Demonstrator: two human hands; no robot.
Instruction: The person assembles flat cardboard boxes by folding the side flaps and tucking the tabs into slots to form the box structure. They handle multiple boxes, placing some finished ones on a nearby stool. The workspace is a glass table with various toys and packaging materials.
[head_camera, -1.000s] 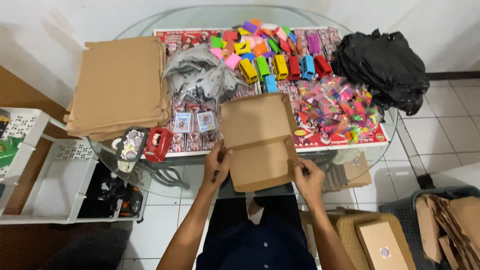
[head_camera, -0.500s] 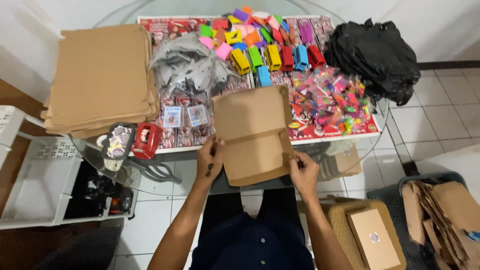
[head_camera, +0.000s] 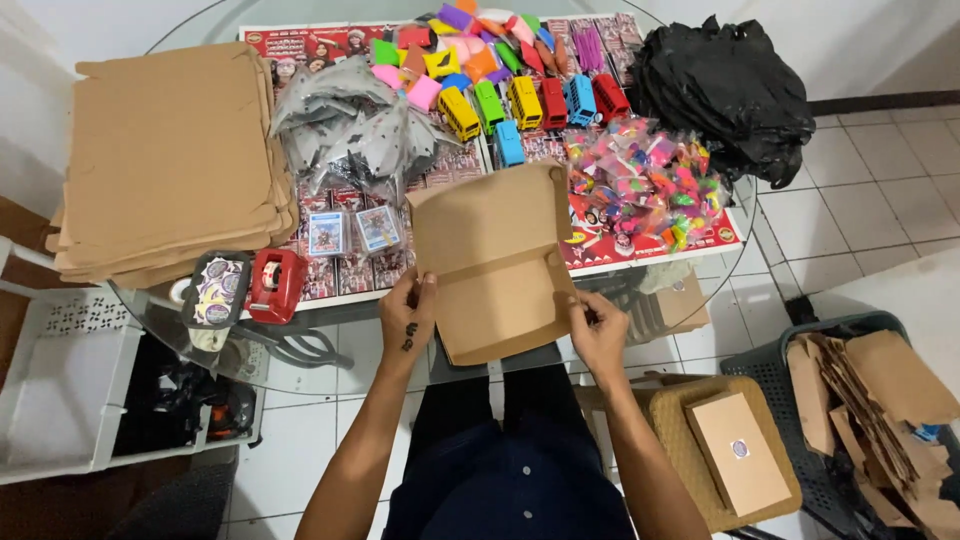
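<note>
Both hands, the left hand (head_camera: 408, 318) and right hand (head_camera: 597, 332), are gripping the flat brown cardboard box blank (head_camera: 495, 262) by its side edges, and folding it well is probably needing even pressure along the crease.

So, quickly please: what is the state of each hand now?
Left hand: closed on the left edge of the brown cardboard box.
Right hand: closed on its right edge.

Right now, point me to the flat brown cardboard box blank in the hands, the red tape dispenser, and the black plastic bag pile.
flat brown cardboard box blank (head_camera: 495, 262): head view, middle of its upper panel.
red tape dispenser (head_camera: 276, 284): head view, centre of its red body.
black plastic bag pile (head_camera: 722, 92): head view, middle of the heap.
</note>
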